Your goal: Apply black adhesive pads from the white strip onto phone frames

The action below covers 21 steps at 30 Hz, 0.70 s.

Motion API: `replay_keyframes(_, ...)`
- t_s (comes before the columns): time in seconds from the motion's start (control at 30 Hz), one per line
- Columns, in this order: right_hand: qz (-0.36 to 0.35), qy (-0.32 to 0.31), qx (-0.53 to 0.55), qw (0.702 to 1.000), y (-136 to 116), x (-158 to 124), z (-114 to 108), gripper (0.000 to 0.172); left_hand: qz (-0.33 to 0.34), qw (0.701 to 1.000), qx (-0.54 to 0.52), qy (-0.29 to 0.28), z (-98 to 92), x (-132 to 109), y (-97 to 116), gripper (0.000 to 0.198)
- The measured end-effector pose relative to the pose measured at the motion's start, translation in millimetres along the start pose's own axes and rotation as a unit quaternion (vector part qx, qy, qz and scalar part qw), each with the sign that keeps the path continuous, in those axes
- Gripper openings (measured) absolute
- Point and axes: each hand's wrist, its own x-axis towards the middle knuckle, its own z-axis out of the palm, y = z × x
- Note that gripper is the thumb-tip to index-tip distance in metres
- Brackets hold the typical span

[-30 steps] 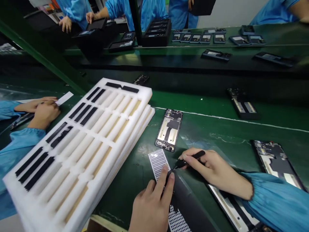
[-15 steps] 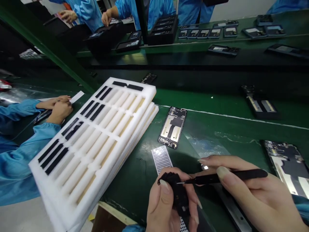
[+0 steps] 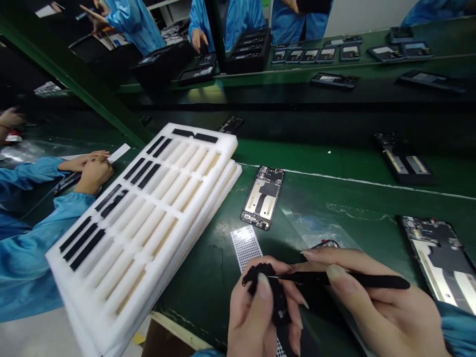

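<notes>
My left hand (image 3: 247, 320) is closed around small black plastic parts (image 3: 279, 302), which look stacked, with the thumb on top. Beneath that hand runs a white sheet with rows of black dots (image 3: 246, 245). Black tweezers (image 3: 375, 280) are pinched in my right hand (image 3: 390, 310), and their tip meets the black parts beside my left thumb. Under the right hand lies a phone body (image 3: 327, 243), mostly hidden. An opened phone (image 3: 263, 197) with bare board and silver plate rests just beyond the dotted sheet.
White foam trays (image 3: 148, 213) are stacked at the left, the top one partly filled with black strips. Other opened phones lie to the right (image 3: 442, 258) and farther back (image 3: 405, 158). A co-worker's hands (image 3: 92, 168) work beyond the foam. More phones (image 3: 325, 54) line the raised shelf.
My left thumb has shifted right over the black parts toward the tweezer tip. More of the phone under my right hand shows. Across the shelf, a co-worker's hand has moved.
</notes>
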Motion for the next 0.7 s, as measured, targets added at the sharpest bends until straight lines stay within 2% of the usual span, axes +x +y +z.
replay_keyframes(0.1, -0.018, -0.005, 0.01, 1.0, -1, -6, 5, 0.028, 0.02, 1.0, -0.008, 0.012, 1.8, 2, -5, 0.018)
replay_keyframes(0.2, -0.007, 0.012, 0.022, 1.0, -9, -5, 5, 0.022, 0.024, 0.998, -0.016, 0.049, 4.0, 3, -9, 0.021)
replay_keyframes(0.3, 0.014, 0.093, 0.005, 0.996, -12, 15, -13, 0.02, 0.064, 0.988, 0.006, 0.138, 7.5, 6, -3, 0.019)
replay_keyframes(0.37, 0.046, 0.162, -0.001, 0.986, -4, 39, -33, 0.024, 0.109, 0.97, 0.064, 0.208, 9.0, 9, 6, 0.019)
replay_keyframes(0.4, 0.073, 0.175, 0.01, 0.982, 4, 52, -44, 0.025, 0.126, 0.959, 0.106, 0.229, 8.8, 10, 10, 0.021)
replay_keyframes(0.5, 0.155, 0.095, 0.079, 0.98, 38, 78, -69, 0.038, 0.141, 0.916, 0.295, 0.231, 3.2, 15, 22, 0.028)
replay_keyframes(0.57, 0.177, 0.035, 0.091, 0.979, 60, 82, -74, 0.046, 0.15, 0.851, 0.474, 0.169, -4.1, 19, 27, 0.023)
replay_keyframes(0.6, 0.177, 0.015, 0.083, 0.981, 68, 81, -74, 0.048, 0.17, 0.796, 0.571, 0.109, -7.8, 23, 28, 0.022)
replay_keyframes(0.63, 0.174, 0.0, 0.073, 0.982, 75, 79, -73, 0.05, 0.199, 0.719, 0.664, 0.041, -11.0, 27, 28, 0.026)
replay_keyframes(0.7, 0.166, -0.02, 0.061, 0.984, 82, 75, -69, 0.05, 0.258, 0.525, 0.807, -0.081, -14.5, 39, 27, 0.05)
